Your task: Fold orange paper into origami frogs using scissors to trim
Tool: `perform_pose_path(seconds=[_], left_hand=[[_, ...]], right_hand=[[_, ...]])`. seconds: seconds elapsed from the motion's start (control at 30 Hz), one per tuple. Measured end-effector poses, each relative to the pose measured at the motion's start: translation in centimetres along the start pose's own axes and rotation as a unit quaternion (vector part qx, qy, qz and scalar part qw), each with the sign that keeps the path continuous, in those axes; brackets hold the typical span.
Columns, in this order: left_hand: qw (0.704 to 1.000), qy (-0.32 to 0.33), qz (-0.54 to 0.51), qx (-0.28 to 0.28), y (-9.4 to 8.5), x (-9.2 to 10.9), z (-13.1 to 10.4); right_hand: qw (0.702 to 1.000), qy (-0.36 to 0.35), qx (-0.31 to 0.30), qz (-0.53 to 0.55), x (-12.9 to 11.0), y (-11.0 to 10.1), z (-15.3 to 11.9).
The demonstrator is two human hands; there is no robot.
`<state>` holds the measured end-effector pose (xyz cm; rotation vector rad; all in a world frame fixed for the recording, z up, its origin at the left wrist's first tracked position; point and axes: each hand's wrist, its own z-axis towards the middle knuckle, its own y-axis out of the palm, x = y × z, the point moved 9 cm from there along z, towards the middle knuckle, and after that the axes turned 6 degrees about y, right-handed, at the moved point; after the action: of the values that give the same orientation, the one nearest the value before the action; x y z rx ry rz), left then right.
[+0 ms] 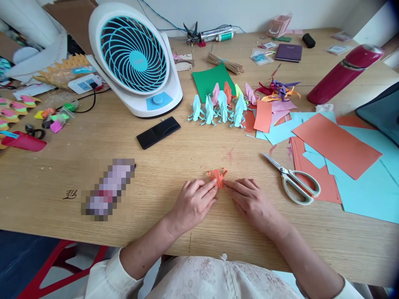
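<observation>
A small orange origami figure (218, 175) with curled, leg-like strips lies low on the table in front of me. Its near end is gripped from the left by the closed fingers of my left hand (195, 202). From the other side, my right hand (251, 200) presses its fingertips to the same paper, fingers held together. The thumbs are mostly hidden under the hands. Beyond stand several finished folded figures, light blue ones (222, 107) in front and pink (250, 93), orange and yellow ones behind. Scissors (294, 178) with white handles rest to the right of my right hand.
Orange sheets (338, 143) and light blue sheets (368, 193) overlap at the right, near a red thermos (343, 74). A white fan (134, 58) stands back left, with a black case (158, 132) before it. A blurred-out object (109, 189) lies left. Green paper (212, 79) lies behind the figures.
</observation>
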<state>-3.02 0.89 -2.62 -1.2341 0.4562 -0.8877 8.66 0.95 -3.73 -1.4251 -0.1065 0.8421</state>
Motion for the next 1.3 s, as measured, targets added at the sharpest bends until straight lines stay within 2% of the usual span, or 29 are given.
perform_pose_path(seconds=[0.17, 0.3, 0.57, 1.03, 1.17, 1.3], left_hand=[[0.998, 0.019, 0.054, -0.026, 0.2, 0.5, 0.2], [0.995, 0.029, 0.088, -0.041, 0.5, 0.9, 0.3], [0.993, 0.047, 0.089, -0.055, 0.8, 1.8, 0.2], [0.991, 0.043, 0.098, -0.079, 0.8, 1.5, 0.3], [0.993, 0.035, 0.102, -0.054, 0.4, 2.3, 0.7], [0.995, 0.006, 0.094, 0.030, -1.9, 2.3, -0.1]], right_hand=[[0.994, -0.031, -0.005, -0.107, -1.1, 0.4, -0.1], [0.988, -0.054, 0.007, -0.144, -2.0, 0.6, 0.0], [0.993, -0.019, 0.021, -0.115, -1.6, 0.4, 0.3], [0.997, 0.018, 0.042, -0.065, -1.0, 0.4, 0.4], [0.996, 0.011, 0.062, -0.064, -1.5, -0.3, 0.3], [0.991, 0.031, 0.125, -0.023, -0.8, -2.6, -0.7]])
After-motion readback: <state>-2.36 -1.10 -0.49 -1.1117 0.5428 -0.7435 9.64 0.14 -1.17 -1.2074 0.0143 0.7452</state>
